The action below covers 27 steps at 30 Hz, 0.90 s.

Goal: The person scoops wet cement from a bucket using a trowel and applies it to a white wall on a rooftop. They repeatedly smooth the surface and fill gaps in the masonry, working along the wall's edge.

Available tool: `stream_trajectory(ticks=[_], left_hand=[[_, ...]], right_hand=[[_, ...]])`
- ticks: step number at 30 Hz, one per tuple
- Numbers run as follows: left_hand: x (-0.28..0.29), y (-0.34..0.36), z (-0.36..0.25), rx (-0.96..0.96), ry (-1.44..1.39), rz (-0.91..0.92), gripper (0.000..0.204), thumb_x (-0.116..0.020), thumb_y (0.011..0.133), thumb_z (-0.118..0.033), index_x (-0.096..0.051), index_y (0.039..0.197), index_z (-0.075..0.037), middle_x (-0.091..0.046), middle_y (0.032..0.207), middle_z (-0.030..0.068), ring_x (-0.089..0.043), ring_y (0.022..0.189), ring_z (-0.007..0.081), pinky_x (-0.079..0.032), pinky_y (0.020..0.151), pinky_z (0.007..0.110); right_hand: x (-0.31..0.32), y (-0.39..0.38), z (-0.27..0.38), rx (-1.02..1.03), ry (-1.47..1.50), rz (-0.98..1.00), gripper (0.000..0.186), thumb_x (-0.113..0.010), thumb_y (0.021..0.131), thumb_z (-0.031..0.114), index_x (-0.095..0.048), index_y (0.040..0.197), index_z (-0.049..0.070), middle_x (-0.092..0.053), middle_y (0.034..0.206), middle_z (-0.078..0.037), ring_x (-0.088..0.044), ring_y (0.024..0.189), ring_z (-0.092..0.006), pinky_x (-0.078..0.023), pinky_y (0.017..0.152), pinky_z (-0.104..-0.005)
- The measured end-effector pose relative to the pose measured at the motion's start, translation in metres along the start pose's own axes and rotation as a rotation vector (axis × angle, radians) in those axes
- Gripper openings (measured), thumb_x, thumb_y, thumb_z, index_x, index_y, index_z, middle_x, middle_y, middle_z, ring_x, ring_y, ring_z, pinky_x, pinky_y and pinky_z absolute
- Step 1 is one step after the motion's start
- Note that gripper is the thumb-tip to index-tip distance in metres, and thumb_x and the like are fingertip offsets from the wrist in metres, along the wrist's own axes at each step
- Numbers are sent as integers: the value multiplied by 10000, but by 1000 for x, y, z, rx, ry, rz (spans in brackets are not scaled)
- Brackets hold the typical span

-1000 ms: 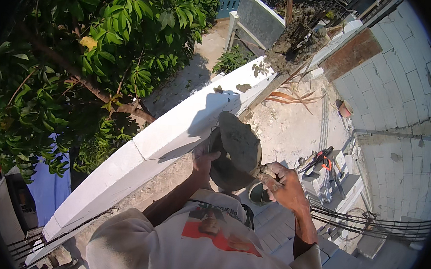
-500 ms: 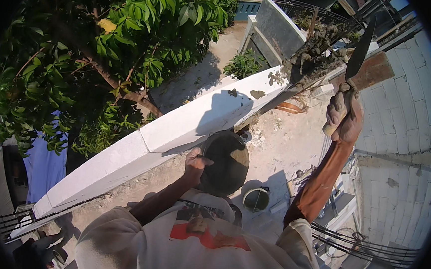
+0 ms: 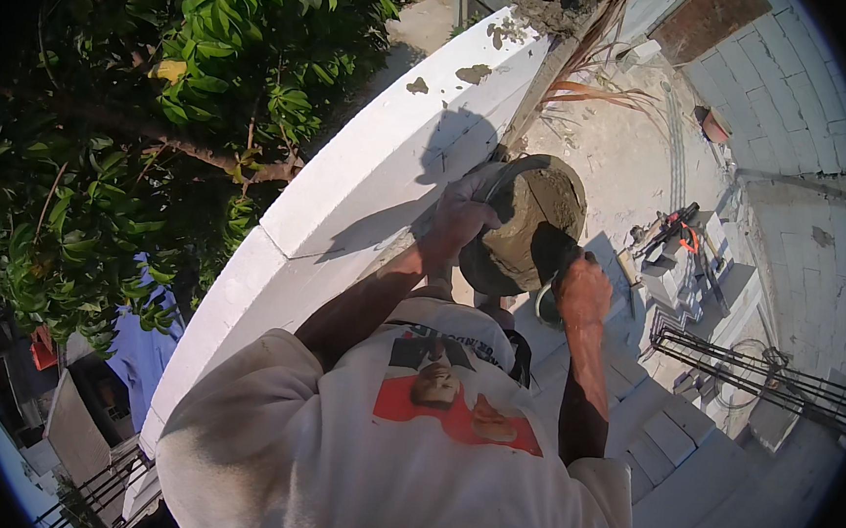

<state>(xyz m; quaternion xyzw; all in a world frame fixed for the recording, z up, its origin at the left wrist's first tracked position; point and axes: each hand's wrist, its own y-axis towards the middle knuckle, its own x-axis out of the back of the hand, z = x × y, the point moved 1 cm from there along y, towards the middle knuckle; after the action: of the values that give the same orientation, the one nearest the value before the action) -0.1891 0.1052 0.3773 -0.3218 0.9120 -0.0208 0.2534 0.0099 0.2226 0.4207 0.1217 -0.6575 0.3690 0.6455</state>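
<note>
My left hand (image 3: 458, 219) is closed on the rim of a dark round bucket (image 3: 482, 270), its thumb over the edge. Wet grey-brown mortar (image 3: 528, 212) lies inside, and the bucket is tipped so that its mouth faces up toward me. In my right hand (image 3: 583, 293) is the handle of a trowel (image 3: 549, 248). The dark blade reaches over the right side of the bucket's mouth, against the mortar; how deep its tip sits I cannot tell. Left of the bucket runs a white block wall (image 3: 350, 190), with splashes of mortar (image 3: 474, 73) on its top.
A leafy tree (image 3: 226, 64) crowds the wall's far side. Right of me, steel bars (image 3: 759, 371) jut out near stacked pale blocks (image 3: 666, 438). Tools (image 3: 680, 238) lie on blocks farther off. A second bucket (image 3: 547, 307) shows partly behind my right hand.
My right hand has come down from the upper right, bringing the trowel to the bucket. The bucket is now tilted, showing its mortar. The whole view has shifted.
</note>
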Motion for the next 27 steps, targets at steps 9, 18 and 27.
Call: stream_trajectory(ticks=[9,18,27], left_hand=[[-24,47,-6,-53,254,212,228,-654,610,54,-582,809,-30,-532,731,-37,-487,687,89,-424,614,272],[-44,39,-7,-237,413,140,256,-695,587,4,-477,705,-59,-418,656,-41,-404,632,101,-357,555,295],[-66,-13,-21,-469,694,115,220,-746,617,11,-588,767,-24,-486,676,-4,-485,643,107,-416,574,292]], right_hand=[[-23,-23,1,341,-66,-323,349,-592,845,98,-613,1170,-29,-648,1039,-179,-679,934,-356,-590,709,-456],[-31,-23,-41,300,-219,-398,393,-613,823,36,-565,1202,-60,-618,1069,-193,-678,925,-344,-604,724,-435],[4,-30,-38,59,134,-227,117,-651,800,38,-695,871,-43,-702,835,-247,-722,770,-400,-583,697,-482]])
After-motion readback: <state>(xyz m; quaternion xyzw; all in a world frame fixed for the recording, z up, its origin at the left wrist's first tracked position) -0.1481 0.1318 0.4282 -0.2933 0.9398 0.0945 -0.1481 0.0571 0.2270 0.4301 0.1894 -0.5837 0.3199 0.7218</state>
